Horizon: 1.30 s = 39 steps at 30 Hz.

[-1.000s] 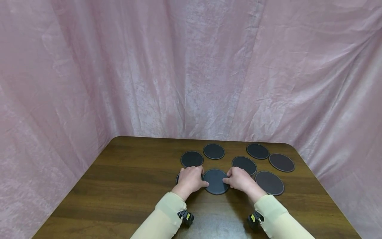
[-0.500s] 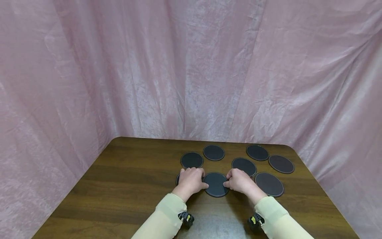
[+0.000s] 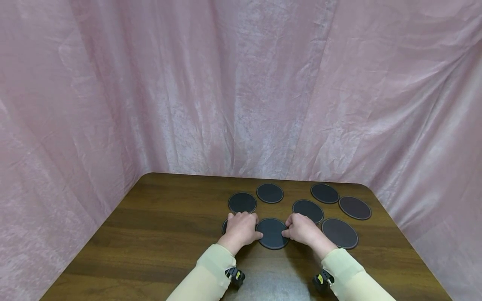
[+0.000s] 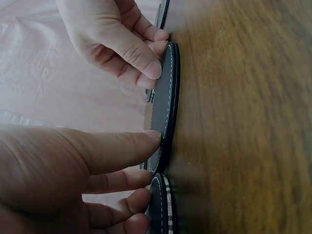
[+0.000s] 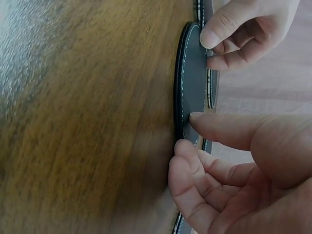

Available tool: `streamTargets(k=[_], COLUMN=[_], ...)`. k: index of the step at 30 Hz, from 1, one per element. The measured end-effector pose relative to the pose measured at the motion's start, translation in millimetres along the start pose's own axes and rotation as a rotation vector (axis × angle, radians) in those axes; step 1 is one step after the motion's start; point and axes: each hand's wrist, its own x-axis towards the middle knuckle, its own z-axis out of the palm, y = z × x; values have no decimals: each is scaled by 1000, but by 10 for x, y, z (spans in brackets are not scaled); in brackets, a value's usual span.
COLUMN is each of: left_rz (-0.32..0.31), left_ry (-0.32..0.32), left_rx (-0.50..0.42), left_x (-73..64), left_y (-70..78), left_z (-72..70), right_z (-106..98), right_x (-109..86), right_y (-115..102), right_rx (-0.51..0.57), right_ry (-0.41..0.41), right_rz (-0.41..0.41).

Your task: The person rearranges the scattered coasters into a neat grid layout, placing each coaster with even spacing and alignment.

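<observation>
A dark round coaster (image 3: 272,234) with pale stitching round its rim lies on the table between the two hands. My left hand (image 3: 240,229) holds its left edge, the thumb on the top face. At the opposite edge my right hand (image 3: 302,230) pinches it, thumb on top and fingers at the rim. In the left wrist view the left fingers also lie close against another coaster (image 4: 156,209) with a checked edge. That one is mostly hidden behind the left hand in the head view.
Several more dark coasters lie flat around the hands: one (image 3: 242,202) behind the left hand, one (image 3: 308,209) behind the right, one (image 3: 339,233) beside the right wrist. Farther back are others, including a brownish one (image 3: 355,207). Pink cloth (image 3: 241,92) hangs behind the wooden table (image 3: 162,221).
The held coaster has shifted slightly toward the near side and its face looks darker than a second ago. Both hands stay almost in place at its edges.
</observation>
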Motion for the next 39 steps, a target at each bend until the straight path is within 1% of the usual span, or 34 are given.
streamTargets(k=[3,4,8,11,12,14,17,18,19,21,24,27,30,33,36,39], left_rz=[1,1,-5,-18,-22,-24,-18,-16,-10,-5,-8,-22,-30,-24,-21,-32], left_ry=[-2,-3,-10,-12,-13,-7,18,31,47,73,99,106,91,65,40,28], left_rx=[7,8,9,-5,-12,-26,-37,-36,-30,-18,14,35,26,8,-5,3], left_x=[1,2,6,8,7,3,6,8,14,32,62,100,145,211,284,352], left_y=[13,17,26,24,22,18,13,13,10,2,-12,-34,-61,-90,-110,-121], left_z=[-9,-12,-23,-32,-33,-37,-57,-75,-95,-140,-212,-254,-269,-259,-252,-252], right_z=[-73,-111,-376,-556,-561,-623,-720,-752,-811,-852,-875,-880,-878,-868,-865,-863], right_x=[-58,-93,-348,-503,-494,-513,-520,-520,-548,-541,-532,-527,-511,-468,-418,-365], right_y=[-99,-138,-498,-740,-710,-754,-817,-838,-925,-949,-966,-980,-988,-971,-944,-906], right_rx=[12,18,69,81,62,24,-46,-65,-81,-112,-157,-191,-211,-206,-183,-163], right_ry=[-27,-36,-68,-87,-89,-87,-57,-44,-42,-30,-25,-8,19,39,39,23], right_rz=[15,8,23,32,3,-7,-8,-6,29,45,54,49,31,-8,-66,-100])
